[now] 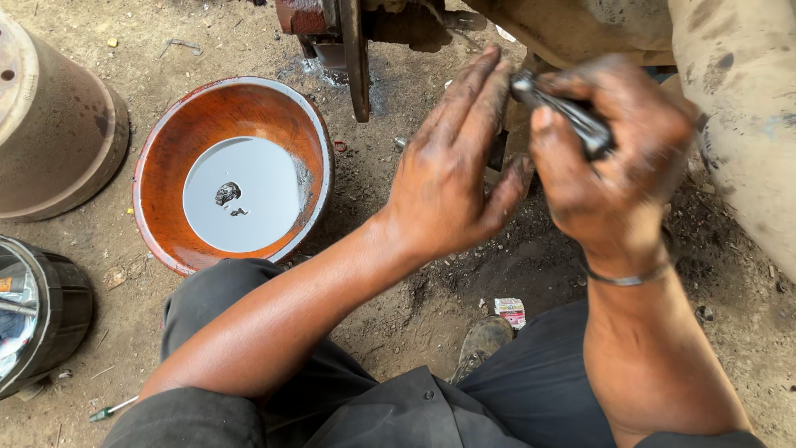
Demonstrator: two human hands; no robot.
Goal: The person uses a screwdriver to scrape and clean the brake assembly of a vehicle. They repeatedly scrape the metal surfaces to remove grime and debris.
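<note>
**Two greasy hands, one dark tool, under a rusty axle**

Two hands work close together above the dirt. The right hand [618, 158] is curled tight around one dark metal tool [562, 112], whose tip pokes out past the thumb toward the left hand. The left hand [452, 166] is spread wide, fingers [477, 87] straight and held together, its palm turned toward the tool's tip and just beside it; whether it touches the tool cannot be told. One thin metal bangle [630, 275] circles the right wrist.

One orange basin [174, 141] sits on the ground well left of the hands, holding a pool of grey liquid with two small dark lumps [227, 194] in it. One rusty brake drum [54, 124] stands at the far left, and one black bucket [50, 307] lies below it at the picture's edge. One small screwdriver [112, 408] lies in the dirt near the knee, and one little printed packet [510, 310] beside the worn shoe [481, 342].

A rusted hub plate [355, 50] hangs above, and the left hand hides the part behind it
</note>
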